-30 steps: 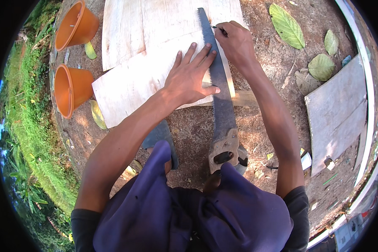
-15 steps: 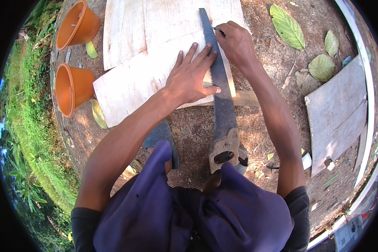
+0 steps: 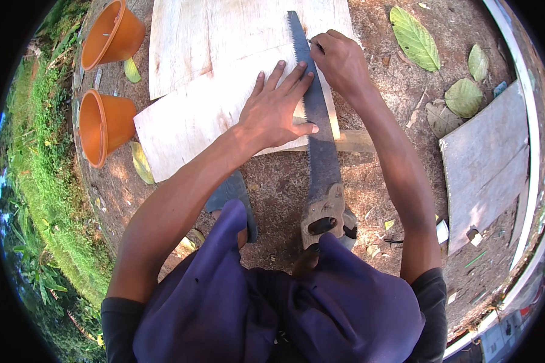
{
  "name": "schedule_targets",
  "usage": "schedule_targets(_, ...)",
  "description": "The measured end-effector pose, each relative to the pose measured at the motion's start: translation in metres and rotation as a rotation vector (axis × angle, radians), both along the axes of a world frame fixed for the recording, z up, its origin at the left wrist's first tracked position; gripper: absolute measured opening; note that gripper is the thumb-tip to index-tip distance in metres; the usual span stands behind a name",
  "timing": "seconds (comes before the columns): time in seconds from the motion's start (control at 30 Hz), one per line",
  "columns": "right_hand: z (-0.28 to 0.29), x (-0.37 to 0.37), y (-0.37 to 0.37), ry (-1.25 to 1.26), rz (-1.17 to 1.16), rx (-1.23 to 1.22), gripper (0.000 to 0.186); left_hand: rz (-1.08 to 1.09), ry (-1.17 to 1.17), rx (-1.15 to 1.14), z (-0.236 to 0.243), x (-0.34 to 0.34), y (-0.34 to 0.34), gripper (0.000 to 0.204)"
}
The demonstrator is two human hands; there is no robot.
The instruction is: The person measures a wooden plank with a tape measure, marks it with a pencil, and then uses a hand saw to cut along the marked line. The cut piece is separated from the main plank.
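A handsaw [image 3: 323, 139] with a dark toothed blade and a wooden handle [image 3: 324, 213] lies lengthwise across a pale plywood board [image 3: 194, 124]. My left hand [image 3: 277, 109] is spread flat, its fingertips and thumb pressing on the blade and its palm over the board. At the far part of the blade, on its right side, my right hand [image 3: 342, 58] is closed in a pinch. From its fingers pokes the tip of a slim dark pencil [image 3: 313, 43], close to the saw's smooth edge. Most of the pencil is hidden in the hand.
A larger plywood sheet [image 3: 181, 42] lies beneath, on the ground. Two orange buckets [image 3: 122, 124] lie on their sides at the left. A grey board [image 3: 490, 163] is at the right, with large leaves [image 3: 415, 39] beyond it. A wood strip [image 3: 354, 141] shows beside the saw.
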State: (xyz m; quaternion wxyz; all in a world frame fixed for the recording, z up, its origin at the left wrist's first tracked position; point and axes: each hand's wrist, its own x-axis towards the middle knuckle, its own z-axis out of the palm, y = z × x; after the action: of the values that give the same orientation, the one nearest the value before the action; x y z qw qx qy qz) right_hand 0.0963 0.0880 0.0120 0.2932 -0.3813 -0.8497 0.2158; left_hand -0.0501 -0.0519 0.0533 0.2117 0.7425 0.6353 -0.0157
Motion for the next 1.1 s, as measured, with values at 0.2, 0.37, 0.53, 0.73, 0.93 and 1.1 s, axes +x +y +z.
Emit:
schedule_targets(0.2,0.004,0.004,-0.004,-0.024,-0.003,-0.062,0.016,0.000,0.015,0.000,-0.001,0.000,0.000,0.104)
schedule_targets(0.37,0.005,0.009,-0.008,-0.015,0.009,-0.093,0.019,0.005,0.016,-0.009,-0.001,0.001,0.000,0.105)
schedule_targets(0.53,0.008,0.016,-0.016,-0.019,0.019,-0.116,0.019,0.014,0.021,-0.022,0.001,0.001,0.001,0.105)
schedule_targets(0.73,0.011,0.024,-0.025,-0.030,0.027,-0.150,0.019,0.008,0.019,-0.006,0.000,0.001,0.000,0.106)
schedule_targets(0.93,0.011,0.035,-0.037,-0.034,0.051,-0.174,0.015,0.007,0.034,0.008,-0.002,0.001,0.000,0.106)
schedule_targets(1.1,0.008,0.047,-0.047,-0.028,0.080,-0.107,0.014,-0.001,0.046,0.016,-0.003,0.001,-0.001,0.106)
